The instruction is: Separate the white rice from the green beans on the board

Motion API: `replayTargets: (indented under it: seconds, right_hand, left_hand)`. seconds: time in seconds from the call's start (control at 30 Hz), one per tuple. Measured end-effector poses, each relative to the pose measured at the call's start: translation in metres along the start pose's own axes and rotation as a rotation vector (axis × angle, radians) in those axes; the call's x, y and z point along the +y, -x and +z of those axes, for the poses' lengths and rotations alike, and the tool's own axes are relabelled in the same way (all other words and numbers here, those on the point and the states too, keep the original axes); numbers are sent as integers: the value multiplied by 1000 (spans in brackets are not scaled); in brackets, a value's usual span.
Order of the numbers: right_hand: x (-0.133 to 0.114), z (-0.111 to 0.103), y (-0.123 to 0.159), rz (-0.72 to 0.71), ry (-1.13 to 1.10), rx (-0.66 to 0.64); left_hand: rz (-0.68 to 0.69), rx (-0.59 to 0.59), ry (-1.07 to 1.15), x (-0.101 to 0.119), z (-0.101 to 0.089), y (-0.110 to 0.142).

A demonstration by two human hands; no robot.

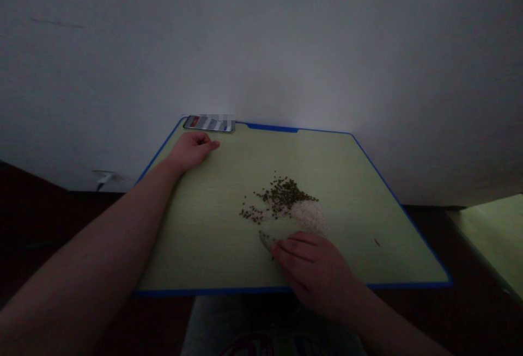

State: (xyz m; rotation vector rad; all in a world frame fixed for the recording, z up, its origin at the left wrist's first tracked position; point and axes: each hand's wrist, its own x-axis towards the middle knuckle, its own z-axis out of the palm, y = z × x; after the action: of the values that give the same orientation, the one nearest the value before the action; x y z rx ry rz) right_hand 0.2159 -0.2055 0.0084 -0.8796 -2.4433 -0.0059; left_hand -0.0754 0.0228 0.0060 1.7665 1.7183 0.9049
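Observation:
My right hand [314, 263] is closed on a small pale, see-through piece with a curved rim [266, 240], low over the table near its front edge. My fingers cover most of it, so its exact kind cannot be made out. Just beyond lies a loose scatter of small dark green beans [286, 192], touching a heap of pale, rice-like grains [309, 214]. Some beans are strewn to the left among a few grains. My left hand [190, 151] rests at the table's far left, fingers curled in and thumb side forward, with nothing seen in it. A phone [208, 123] lies just behind it.
The pale-topped table [212, 247] has a blue edge and stands against a grey wall [261, 45]. A small dark reddish sliver [376, 241] lies on its right side. A white plug [105, 177] sits low on the wall at left. Another pale surface [490, 231] appears at far right.

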Motion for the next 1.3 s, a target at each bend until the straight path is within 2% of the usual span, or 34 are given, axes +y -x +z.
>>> replayTargets:
  seconds: [0.23, 0.5, 0.73, 0.9, 1.1, 1.3]
  right_hand:
    - [6, 4, 0, 44, -7, 6]
    - [5, 7, -8, -7, -26, 25]
    - [5, 5, -4, 64, -25, 33]
    - [10, 9, -9, 49, -36, 39]
    - [3, 6, -7, 26, -50, 9]
    - [5, 4, -5, 32, -115, 35]
  left_hand:
    - [12, -4, -10, -4, 0, -2]
    - [20, -11, 20, -4, 0, -2]
    - [25, -7, 8, -5, 1, -3]
    - [15, -8, -1, -4, 0, -2]
    - [15, -12, -7, 2, -2, 0]
    - [25, -9, -20, -2, -1, -2]
